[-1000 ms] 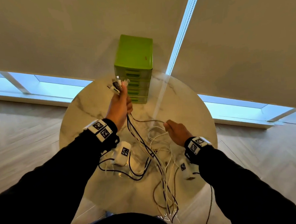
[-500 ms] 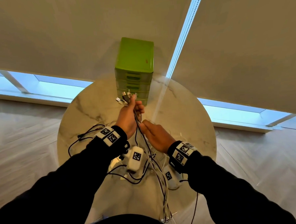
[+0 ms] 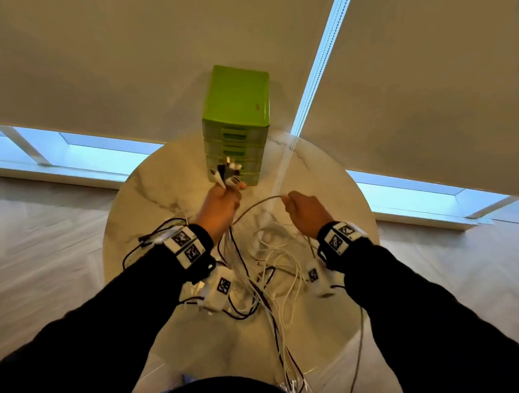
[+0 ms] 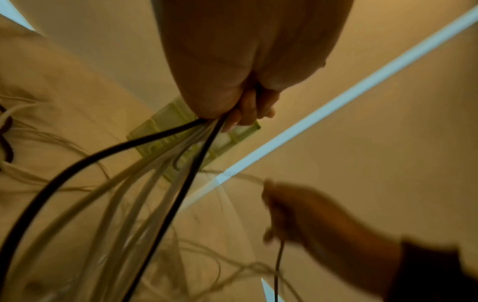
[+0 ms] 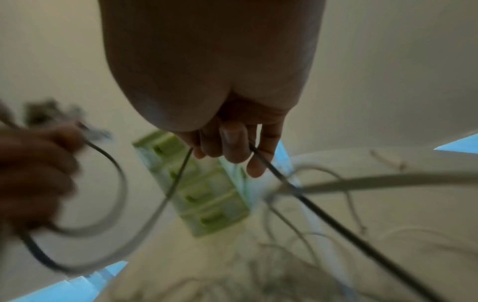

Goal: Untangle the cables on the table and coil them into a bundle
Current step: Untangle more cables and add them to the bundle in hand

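My left hand (image 3: pixel 222 202) is raised over the round marble table (image 3: pixel 149 187) and grips a bunch of black and white cables (image 4: pixel 165 183) near their plug ends (image 3: pixel 228 175), which stick up above the fist. The strands hang down to a loose tangle (image 3: pixel 274 273) on the table and trail over its near edge. My right hand (image 3: pixel 305 212) is to the right, fingers curled round a single thin grey cable (image 3: pixel 252 205) that arcs across to the left hand; in the right wrist view it runs through the fingers (image 5: pixel 232 141).
A green drawer unit (image 3: pixel 236 125) stands at the table's far edge, just behind the left hand. More black cable (image 3: pixel 146 241) lies at the table's left side. Pale blinds and a window strip fill the background; wood floor surrounds the table.
My right hand has moved away from the left hand to the right, drawing one grey cable out into an arc. The left hand still grips the bunch, slightly farther from me.
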`<control>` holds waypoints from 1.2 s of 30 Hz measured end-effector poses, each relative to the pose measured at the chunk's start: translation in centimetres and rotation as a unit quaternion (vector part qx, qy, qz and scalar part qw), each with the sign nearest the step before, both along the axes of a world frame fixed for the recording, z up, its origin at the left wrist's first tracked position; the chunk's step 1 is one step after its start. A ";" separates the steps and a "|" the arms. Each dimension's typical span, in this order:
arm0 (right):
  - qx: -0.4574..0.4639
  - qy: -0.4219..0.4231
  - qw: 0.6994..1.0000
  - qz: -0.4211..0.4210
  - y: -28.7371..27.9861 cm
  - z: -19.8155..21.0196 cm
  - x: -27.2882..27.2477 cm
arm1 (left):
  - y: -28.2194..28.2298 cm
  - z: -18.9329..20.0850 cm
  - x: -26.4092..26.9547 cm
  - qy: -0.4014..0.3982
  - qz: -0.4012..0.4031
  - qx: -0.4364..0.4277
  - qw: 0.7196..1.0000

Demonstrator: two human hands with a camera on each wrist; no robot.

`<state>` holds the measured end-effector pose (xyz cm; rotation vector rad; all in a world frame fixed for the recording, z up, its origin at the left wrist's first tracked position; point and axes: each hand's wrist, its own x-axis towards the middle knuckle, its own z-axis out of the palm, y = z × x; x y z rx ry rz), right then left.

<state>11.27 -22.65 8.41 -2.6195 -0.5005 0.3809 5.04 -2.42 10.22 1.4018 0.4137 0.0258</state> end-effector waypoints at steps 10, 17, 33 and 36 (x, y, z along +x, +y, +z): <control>0.116 0.014 0.985 0.124 5.1 3.8 -3.7 | -1.8 1.0 0.3 0.070 0.022 -0.139 0.988; 0.029 0.086 0.984 0.153 0.0 -0.5 -6.2 | 0.8 1.9 2.0 0.035 0.098 -0.222 0.969; 0.061 0.017 0.995 0.080 2.7 3.7 -1.8 | 0.0 -0.8 -1.9 -0.026 -0.086 0.242 0.966; 0.069 0.012 0.987 0.144 4.4 4.7 -2.9 | -0.6 -0.7 -1.4 -0.004 -0.082 0.154 0.985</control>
